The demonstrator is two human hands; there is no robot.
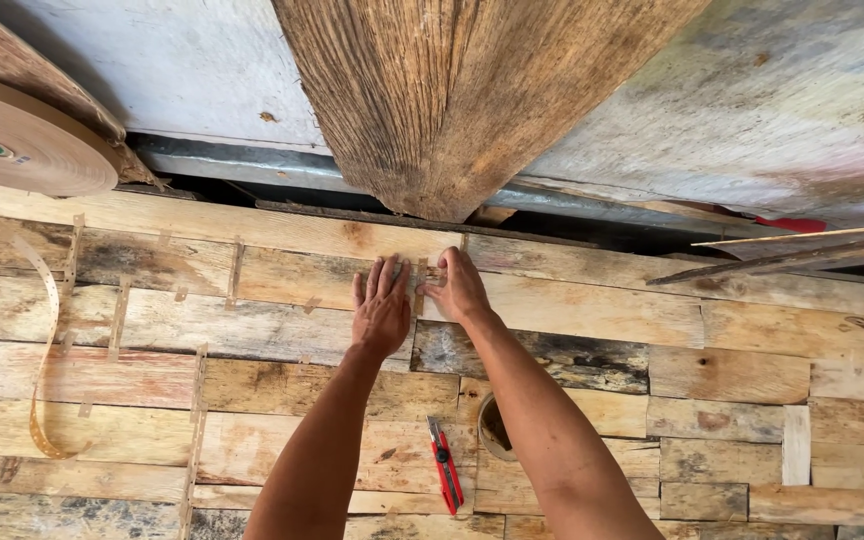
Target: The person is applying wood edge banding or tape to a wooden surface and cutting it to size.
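Patched veneer sheet (572,310) — left hand (382,312) and right hand (459,290) press flat, fingers released, tape strip (420,285) between them.

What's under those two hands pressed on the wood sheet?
Between the left hand and right hand a short strip of paper tape shows, lying across a seam in the patched veneer sheet. The palms cover whatever else lies beneath.

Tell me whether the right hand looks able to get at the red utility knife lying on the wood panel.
Probably yes. The right hand is flat on the patchwork wood veneer panel, holding nothing, and the red utility knife lies in the open beside that forearm, with nothing on top of it; the hand would only have to draw back.
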